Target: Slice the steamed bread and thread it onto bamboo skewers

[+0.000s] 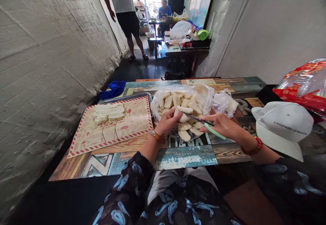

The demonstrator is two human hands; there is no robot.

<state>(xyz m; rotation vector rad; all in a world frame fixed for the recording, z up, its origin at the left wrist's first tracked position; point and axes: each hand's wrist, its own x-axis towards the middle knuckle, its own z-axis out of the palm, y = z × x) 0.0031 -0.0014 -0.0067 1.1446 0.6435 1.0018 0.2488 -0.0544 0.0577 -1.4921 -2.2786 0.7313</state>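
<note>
My left hand (166, 123) pinches a pale, oblong food piece (183, 116) over the front of an open plastic bag (159, 97) filled with similar pieces. In my right hand (219, 124) are scissors with light green handles (214, 132), their blades reaching to the held piece. Several flat, cut-looking slices (184, 135) lie just below the hands at the bag's front edge. To the left, a row of pale pieces (109, 111) rests on a printed paper sheet (132, 126) with a red striped border.
A white cap (282, 124) and a red plastic package (300, 90) are on the right. A crumpled bag (224, 103) sits beside the full one. A blue cloth (113, 89) lies back left. Two people are farther off, near another table (175, 50).
</note>
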